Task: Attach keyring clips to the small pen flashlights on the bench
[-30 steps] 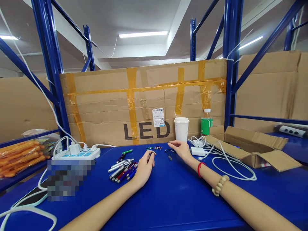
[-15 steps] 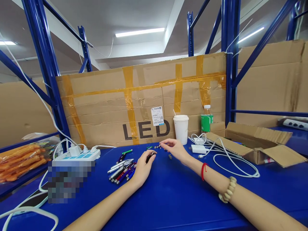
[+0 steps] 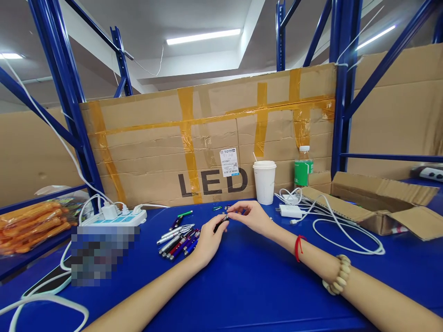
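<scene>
My left hand (image 3: 208,239) is closed around a dark pen-like tube (image 3: 220,222), whose far end sticks out toward the right. The fingertips of my right hand (image 3: 252,216) pinch together at that end; whatever small piece they hold is too small to name. Left of my left hand lies a pile of pen-like tubes (image 3: 178,242) in silver, black, red, purple and blue. A green tube (image 3: 185,214) rests behind the pile. Small pieces, one of them a green clip-like piece (image 3: 217,208), lie beyond my hands, partly hidden by my fingers.
A white paper cup (image 3: 265,182) and a green-labelled bottle (image 3: 303,167) stand at the back. An open cardboard box (image 3: 374,216) and white charger cables (image 3: 346,244) lie at right. At left are a power strip (image 3: 121,218) and bagged orange items (image 3: 34,227).
My right hand has come from the small pieces to the end of the dark tube, so both hands now meet. My left hand keeps hold of the tube. The view has shifted slightly.
</scene>
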The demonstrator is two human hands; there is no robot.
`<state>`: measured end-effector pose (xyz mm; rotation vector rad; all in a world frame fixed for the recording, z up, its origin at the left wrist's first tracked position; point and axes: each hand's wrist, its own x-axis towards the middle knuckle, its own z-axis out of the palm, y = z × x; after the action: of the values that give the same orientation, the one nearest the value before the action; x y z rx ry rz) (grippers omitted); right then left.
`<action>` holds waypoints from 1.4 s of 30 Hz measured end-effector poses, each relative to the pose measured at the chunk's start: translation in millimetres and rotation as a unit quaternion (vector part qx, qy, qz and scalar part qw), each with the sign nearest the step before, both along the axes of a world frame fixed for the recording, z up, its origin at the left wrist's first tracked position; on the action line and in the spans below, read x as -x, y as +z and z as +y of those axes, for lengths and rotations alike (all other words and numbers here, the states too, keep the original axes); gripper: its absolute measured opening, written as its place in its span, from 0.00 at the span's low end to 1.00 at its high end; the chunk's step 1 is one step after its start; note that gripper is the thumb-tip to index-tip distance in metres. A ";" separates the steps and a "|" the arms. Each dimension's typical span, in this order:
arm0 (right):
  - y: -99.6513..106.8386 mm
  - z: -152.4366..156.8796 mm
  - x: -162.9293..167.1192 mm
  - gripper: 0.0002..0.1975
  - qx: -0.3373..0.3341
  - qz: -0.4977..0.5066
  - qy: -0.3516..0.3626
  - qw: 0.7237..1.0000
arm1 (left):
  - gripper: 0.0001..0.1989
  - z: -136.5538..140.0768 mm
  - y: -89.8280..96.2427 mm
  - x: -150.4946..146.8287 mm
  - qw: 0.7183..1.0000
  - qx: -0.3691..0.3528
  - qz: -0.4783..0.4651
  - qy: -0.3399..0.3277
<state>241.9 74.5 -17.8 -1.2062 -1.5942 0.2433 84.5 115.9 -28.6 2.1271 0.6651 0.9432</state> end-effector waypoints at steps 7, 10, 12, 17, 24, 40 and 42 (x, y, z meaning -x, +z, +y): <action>-3.6 0.7 3.0 0.14 -0.012 0.000 0.027 1.000 | 0.17 -4.7 3.5 1.9 1.000 -0.012 0.001 0.013; -4.8 1.2 3.1 0.13 -0.039 -0.024 0.030 0.999 | 0.17 -3.0 1.0 1.8 1.000 -0.008 -0.014 0.014; -3.8 0.8 1.8 0.12 -0.045 -0.042 0.035 0.997 | 0.18 -1.5 -0.5 1.5 1.000 -0.001 -0.022 0.015; 4.1 -3.7 -3.1 0.09 -0.005 -0.073 0.068 0.995 | 0.17 -0.4 -0.8 1.1 1.000 0.016 -0.012 0.009; 5.9 -3.7 -7.8 0.08 -0.008 -0.049 0.111 0.993 | 0.16 -4.9 0.8 5.2 0.999 -0.013 0.033 -0.035; 1.5 -6.2 -20.4 0.12 -0.004 -0.163 0.114 0.980 | 0.09 -6.4 -2.8 8.0 0.993 -0.059 0.090 -0.057; 0.8 -6.3 -19.7 0.12 -0.004 -0.162 0.105 0.981 | 0.08 -6.8 -3.0 7.8 0.993 -0.062 0.085 -0.054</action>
<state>261.6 68.2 -16.9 -1.1112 -2.0093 0.1812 76.8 109.1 -31.5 2.3474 0.5804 0.7687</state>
